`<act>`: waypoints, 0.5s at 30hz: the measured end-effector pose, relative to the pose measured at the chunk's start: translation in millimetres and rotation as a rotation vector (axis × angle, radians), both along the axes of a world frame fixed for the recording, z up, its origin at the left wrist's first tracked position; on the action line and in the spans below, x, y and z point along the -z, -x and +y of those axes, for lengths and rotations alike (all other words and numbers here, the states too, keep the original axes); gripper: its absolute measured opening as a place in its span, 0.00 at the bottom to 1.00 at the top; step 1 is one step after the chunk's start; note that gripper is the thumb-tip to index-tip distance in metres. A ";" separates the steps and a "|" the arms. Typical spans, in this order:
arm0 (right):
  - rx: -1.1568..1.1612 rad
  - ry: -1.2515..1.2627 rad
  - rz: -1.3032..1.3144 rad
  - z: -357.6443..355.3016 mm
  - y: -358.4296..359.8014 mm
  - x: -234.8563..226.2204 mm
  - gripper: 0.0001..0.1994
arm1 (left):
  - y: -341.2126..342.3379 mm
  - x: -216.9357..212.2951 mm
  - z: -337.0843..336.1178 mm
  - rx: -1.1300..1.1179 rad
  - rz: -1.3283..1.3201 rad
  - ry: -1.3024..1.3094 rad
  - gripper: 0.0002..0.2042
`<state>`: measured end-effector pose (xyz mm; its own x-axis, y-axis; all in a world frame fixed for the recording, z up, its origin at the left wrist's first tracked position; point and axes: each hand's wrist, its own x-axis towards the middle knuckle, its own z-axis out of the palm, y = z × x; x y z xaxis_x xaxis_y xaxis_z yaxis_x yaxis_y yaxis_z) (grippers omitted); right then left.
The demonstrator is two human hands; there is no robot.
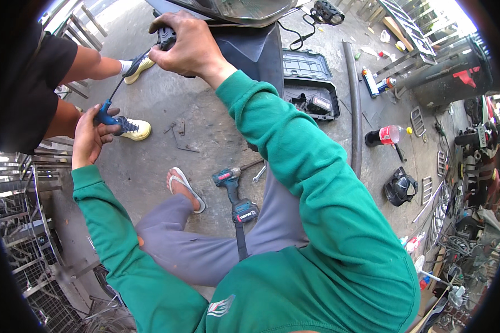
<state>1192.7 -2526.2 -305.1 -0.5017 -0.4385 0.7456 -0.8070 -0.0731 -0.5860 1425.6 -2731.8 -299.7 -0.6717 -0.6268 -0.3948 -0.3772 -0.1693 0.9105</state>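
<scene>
My left hand (91, 133) grips the blue handle of a screwdriver (106, 112). Its thin dark shaft runs up and to the right toward a black handlebar grip (165, 38) of a dark scooter (244, 39). My right hand (186, 44) is closed around that black grip at the top of the view. Both arms wear green sleeves. My grey trouser legs and a foot in a white sandal (184, 188) show below, over the concrete floor.
Another person in black with yellow-white shoes (132, 129) crouches at upper left. A cordless drill (236, 194) and a wrench (259, 173) lie on the floor. An open black tool case (311, 83), a hose (354, 105), a bottle (384, 136) and metal racks (22, 222) surround me.
</scene>
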 end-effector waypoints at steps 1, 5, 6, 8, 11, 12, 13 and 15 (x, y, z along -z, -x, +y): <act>0.008 -0.012 0.009 1.1 -0.4 0.5 0.20 | -2.6 -3.3 1.9 -0.039 0.091 -0.089 0.26; 0.011 -0.056 -0.034 1.3 -0.3 -4.0 0.20 | -7.6 -2.8 -2.5 0.001 0.530 -0.433 0.25; -0.020 -0.051 -0.051 0.5 -1.8 -6.6 0.20 | -11.1 -1.1 -4.2 -0.063 0.627 -0.485 0.25; -0.072 0.063 -0.029 -1.4 -4.8 -12.9 0.20 | -7.7 7.0 -7.1 -0.005 0.526 -0.545 0.25; -0.140 0.008 -0.118 4.3 -7.5 -16.5 0.19 | -1.8 18.5 -3.8 -0.045 0.323 -0.206 0.18; -0.129 -0.026 -0.122 6.6 -7.4 -17.2 0.18 | 0.4 19.0 -2.7 -0.078 0.301 -0.172 0.16; -0.118 -0.017 -0.110 6.4 -8.9 -17.0 0.17 | 1.5 17.6 -1.5 -0.096 0.289 -0.158 0.14; -0.102 -0.007 -0.090 6.2 -10.0 -16.7 0.16 | 4.2 11.8 0.6 -0.127 0.299 -0.162 0.13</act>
<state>1202.7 -2520.0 -288.4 -0.5187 -0.4958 0.6965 -0.7398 -0.1481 -0.6563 1421.4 -2731.2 -311.5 -0.6935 -0.6578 -0.2939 -0.0650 -0.3492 0.9348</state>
